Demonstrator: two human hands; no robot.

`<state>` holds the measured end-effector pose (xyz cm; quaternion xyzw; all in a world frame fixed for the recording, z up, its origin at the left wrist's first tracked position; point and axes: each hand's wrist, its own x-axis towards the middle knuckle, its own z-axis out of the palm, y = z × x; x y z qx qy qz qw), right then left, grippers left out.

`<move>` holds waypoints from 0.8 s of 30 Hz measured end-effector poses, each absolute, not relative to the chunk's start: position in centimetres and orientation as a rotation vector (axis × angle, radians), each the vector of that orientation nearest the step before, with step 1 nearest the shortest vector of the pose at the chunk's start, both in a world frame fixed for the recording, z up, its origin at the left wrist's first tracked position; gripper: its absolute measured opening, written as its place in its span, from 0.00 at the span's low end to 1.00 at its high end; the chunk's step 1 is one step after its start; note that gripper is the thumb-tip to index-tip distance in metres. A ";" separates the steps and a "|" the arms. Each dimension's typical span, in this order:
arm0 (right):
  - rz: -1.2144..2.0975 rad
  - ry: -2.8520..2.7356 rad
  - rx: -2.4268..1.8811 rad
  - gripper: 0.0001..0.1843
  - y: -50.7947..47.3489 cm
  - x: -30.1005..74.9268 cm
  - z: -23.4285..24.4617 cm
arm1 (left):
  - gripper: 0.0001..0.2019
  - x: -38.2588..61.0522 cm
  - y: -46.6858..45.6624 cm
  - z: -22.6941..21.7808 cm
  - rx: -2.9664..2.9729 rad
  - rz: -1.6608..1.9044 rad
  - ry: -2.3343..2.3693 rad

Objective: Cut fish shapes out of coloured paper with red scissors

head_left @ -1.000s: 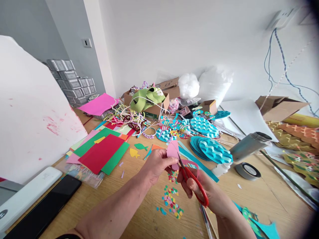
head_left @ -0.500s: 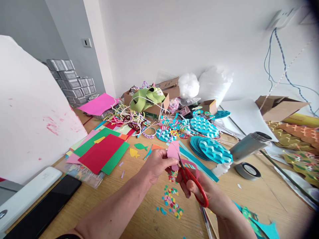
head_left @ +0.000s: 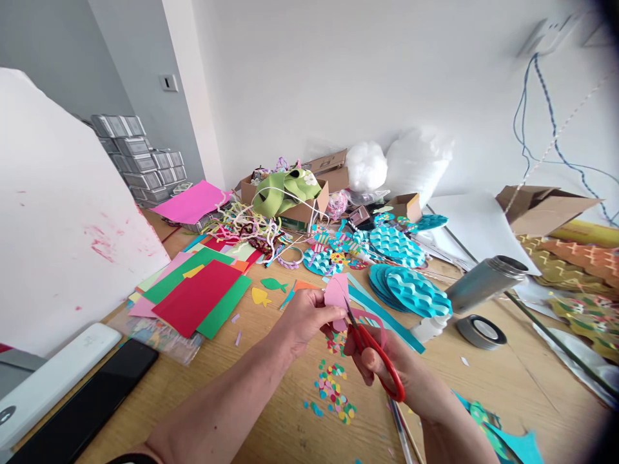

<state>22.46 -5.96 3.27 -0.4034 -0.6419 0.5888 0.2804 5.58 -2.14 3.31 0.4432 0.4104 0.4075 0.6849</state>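
My left hand (head_left: 309, 319) pinches a small piece of pink paper (head_left: 336, 291) above the middle of the table. Red-handled scissors (head_left: 382, 364) are gripped in my right hand (head_left: 401, 361), their blades pointing up and left against the paper's right edge. A curved strip of pink paper (head_left: 370, 317) hangs beside the blades. Below the hands lie many coloured paper dots (head_left: 333, 390). A green paper fish (head_left: 273, 284) and a yellow paper fish (head_left: 260, 296) rest to the left of my left hand.
Stacked coloured sheets (head_left: 193, 296) lie at left, near a black phone (head_left: 97, 399) and a white power bank (head_left: 62, 380). Right of my hands are blue wavy discs (head_left: 411, 290), a glue bottle (head_left: 430, 328), a steel flask (head_left: 486, 283) and a tape roll (head_left: 481, 332). Boxes (head_left: 314, 206) stand behind.
Almost nothing differs. Both hands keep their place with the pink paper and the scissors, whose blades look slightly closer together.
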 end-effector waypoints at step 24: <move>1.573 -1.725 -1.027 0.37 -6.0 22.7 3.0 | 0.12 5.6 -2.1 3.4 0.948 0.959 0.895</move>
